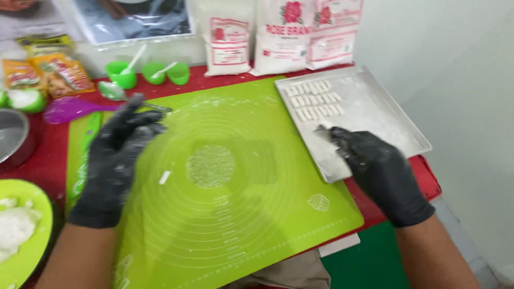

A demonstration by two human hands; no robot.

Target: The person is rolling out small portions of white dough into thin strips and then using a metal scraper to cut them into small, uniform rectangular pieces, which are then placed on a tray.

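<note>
Blur hides right hand [375, 166] grip.

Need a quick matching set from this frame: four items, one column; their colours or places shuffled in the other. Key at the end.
1. baking mat
2. metal tray
3. spoon
4. left hand

A. purple, left of the mat's far end
B. black glove, over the mat's left side
C. green, centre of the table
D. floured, holds rows of small dough pieces

Pairs: 1-C, 2-D, 3-A, 4-B
</note>
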